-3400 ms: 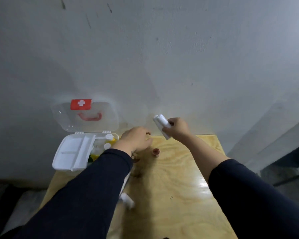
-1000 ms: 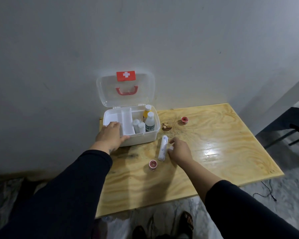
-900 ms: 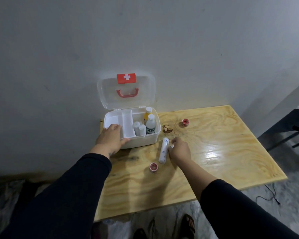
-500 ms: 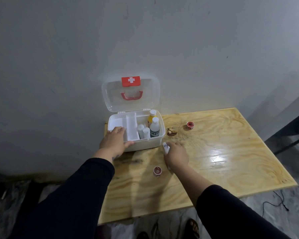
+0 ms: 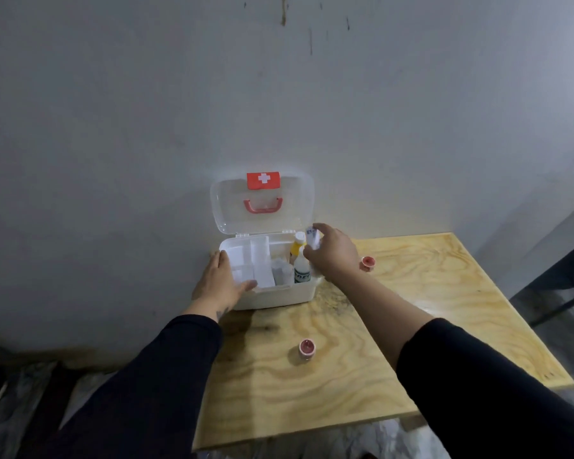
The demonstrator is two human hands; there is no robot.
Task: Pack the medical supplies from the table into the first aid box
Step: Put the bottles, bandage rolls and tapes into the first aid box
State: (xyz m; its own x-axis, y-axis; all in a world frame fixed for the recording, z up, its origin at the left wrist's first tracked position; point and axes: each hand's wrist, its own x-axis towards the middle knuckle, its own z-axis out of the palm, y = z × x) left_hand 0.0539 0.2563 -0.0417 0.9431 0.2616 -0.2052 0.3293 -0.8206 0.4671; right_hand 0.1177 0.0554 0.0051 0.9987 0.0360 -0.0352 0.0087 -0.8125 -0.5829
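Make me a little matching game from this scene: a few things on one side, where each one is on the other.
Things:
1. white roll
2. yellow bottle
3. near pink cup
4. left hand

Places:
A. alone on the table's front part
B. standing inside the box
C. resting on the box's left edge
D. held in the right hand over the box

Pairs: 1-D, 2-B, 3-A, 4-C

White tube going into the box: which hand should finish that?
The right hand: it holds the tube over the open box, while the left hand steadies the box's left end.
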